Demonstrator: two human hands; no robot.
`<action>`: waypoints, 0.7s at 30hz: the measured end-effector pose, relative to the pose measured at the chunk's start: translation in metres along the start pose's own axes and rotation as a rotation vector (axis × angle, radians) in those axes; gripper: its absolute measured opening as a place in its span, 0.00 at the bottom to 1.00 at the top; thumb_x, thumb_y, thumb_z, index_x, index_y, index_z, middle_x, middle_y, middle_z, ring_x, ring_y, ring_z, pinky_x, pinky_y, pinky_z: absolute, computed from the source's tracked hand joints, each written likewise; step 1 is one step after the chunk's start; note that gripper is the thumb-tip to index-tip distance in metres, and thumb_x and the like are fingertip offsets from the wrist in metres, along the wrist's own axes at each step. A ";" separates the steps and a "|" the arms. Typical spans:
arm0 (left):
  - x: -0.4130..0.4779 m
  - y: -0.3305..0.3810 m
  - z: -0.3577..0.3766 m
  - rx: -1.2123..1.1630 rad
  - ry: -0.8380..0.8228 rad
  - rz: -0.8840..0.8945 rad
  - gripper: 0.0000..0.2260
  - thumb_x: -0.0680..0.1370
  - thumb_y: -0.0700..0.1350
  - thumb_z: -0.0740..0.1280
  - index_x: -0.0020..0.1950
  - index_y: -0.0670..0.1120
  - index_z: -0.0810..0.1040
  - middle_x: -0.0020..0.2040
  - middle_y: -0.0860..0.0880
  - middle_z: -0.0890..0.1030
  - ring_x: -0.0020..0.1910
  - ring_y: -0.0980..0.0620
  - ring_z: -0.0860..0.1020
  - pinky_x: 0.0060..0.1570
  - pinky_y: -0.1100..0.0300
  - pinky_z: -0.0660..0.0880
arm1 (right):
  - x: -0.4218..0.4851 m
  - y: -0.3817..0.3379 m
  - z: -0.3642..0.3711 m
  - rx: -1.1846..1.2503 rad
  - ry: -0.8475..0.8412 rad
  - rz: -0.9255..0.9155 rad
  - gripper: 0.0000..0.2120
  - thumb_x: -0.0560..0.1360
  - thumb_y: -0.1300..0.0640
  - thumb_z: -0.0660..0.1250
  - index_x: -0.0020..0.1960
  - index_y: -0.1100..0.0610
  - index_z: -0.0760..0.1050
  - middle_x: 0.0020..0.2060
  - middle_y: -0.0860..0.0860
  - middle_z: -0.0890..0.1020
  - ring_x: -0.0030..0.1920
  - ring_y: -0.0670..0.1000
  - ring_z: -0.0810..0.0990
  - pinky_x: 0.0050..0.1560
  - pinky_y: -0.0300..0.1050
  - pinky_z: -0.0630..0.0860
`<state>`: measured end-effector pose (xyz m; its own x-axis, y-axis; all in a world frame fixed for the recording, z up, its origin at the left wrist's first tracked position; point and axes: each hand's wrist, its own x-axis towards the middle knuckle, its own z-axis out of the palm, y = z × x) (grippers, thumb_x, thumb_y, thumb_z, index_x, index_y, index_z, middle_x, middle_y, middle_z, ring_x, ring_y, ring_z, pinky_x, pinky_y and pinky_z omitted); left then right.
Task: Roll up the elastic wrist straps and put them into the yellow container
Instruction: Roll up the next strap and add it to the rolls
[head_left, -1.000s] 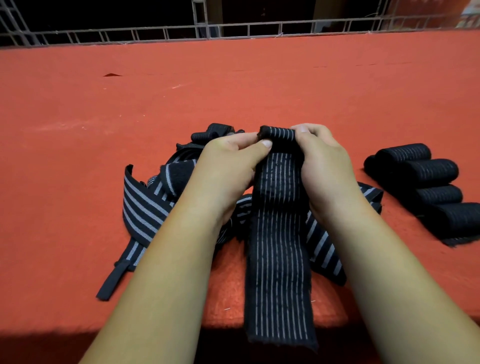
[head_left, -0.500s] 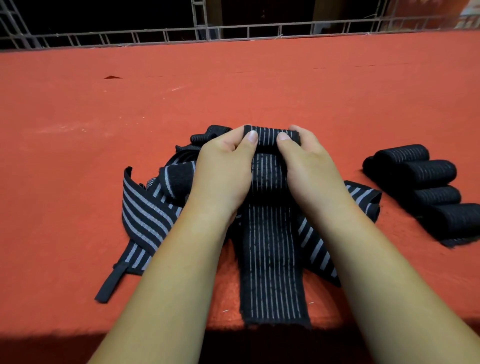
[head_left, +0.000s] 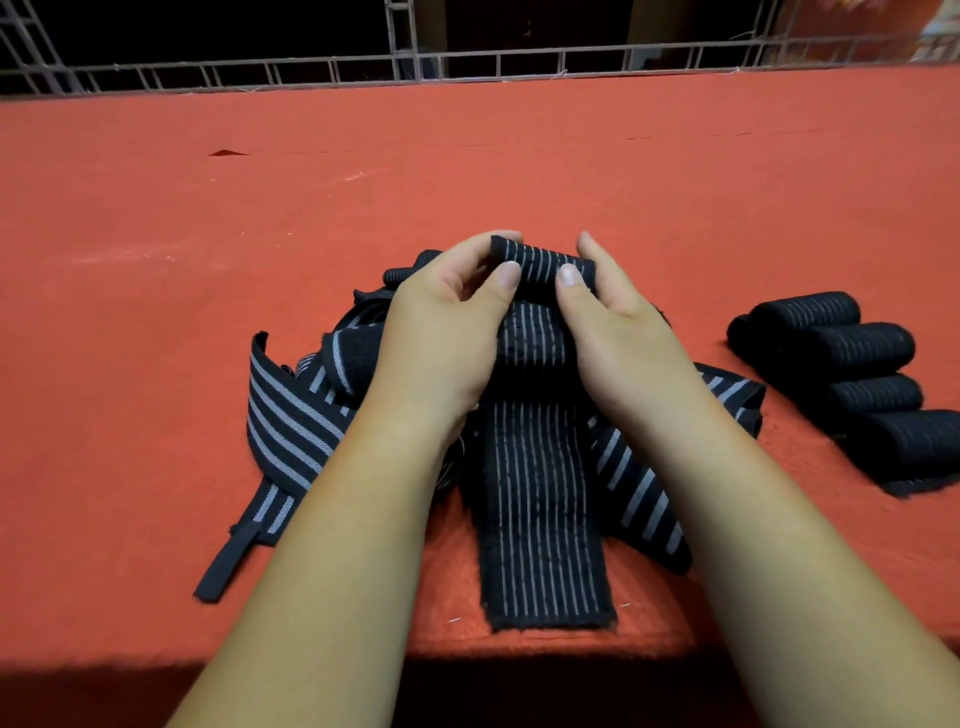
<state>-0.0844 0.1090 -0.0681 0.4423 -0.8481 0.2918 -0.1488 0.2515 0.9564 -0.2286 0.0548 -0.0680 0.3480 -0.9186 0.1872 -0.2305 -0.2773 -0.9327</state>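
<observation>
Left hand (head_left: 441, 332) and right hand (head_left: 618, 327) both pinch the rolled end (head_left: 540, 260) of a striped wrist strap (head_left: 540, 519), thumbs on the near face, fingers curled behind. Its flat tail lies over the loose straps (head_left: 296, 421), toward the near edge of the red table (head_left: 467, 171). Rolled straps (head_left: 857, 374) sit in a row at right, well apart.

Much of the pile (head_left: 293, 421) is covered by the forearms (head_left: 358, 530), which are cut off at the lower edge. The nearest of the rolls (head_left: 914, 441) is cropped at the right edge. Most fingers of the left hand (head_left: 441, 338) and right hand (head_left: 623, 338) are hidden behind the rolled end of the strap (head_left: 540, 499).
</observation>
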 end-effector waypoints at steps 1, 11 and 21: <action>0.002 -0.002 -0.002 -0.007 0.006 0.004 0.12 0.85 0.40 0.69 0.65 0.53 0.86 0.58 0.53 0.89 0.59 0.50 0.87 0.64 0.46 0.82 | 0.001 0.000 0.000 0.000 0.006 0.002 0.28 0.88 0.40 0.57 0.86 0.39 0.58 0.81 0.39 0.69 0.79 0.39 0.67 0.82 0.48 0.64; 0.003 0.002 -0.008 -0.036 -0.157 -0.008 0.18 0.82 0.34 0.72 0.68 0.51 0.86 0.59 0.47 0.89 0.61 0.50 0.87 0.62 0.54 0.82 | 0.004 0.000 0.005 0.341 0.094 0.171 0.22 0.82 0.37 0.61 0.58 0.51 0.86 0.52 0.50 0.90 0.55 0.55 0.89 0.64 0.64 0.82; 0.001 0.009 0.006 0.225 -0.087 -0.028 0.19 0.81 0.54 0.68 0.72 0.55 0.83 0.58 0.60 0.88 0.59 0.59 0.85 0.66 0.53 0.80 | 0.002 -0.007 0.002 0.472 0.256 0.144 0.23 0.73 0.50 0.64 0.65 0.53 0.85 0.62 0.54 0.87 0.63 0.58 0.86 0.67 0.68 0.80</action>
<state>-0.0910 0.1074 -0.0598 0.3728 -0.8925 0.2539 -0.3352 0.1256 0.9338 -0.2239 0.0552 -0.0615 0.0975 -0.9933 0.0617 0.1930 -0.0420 -0.9803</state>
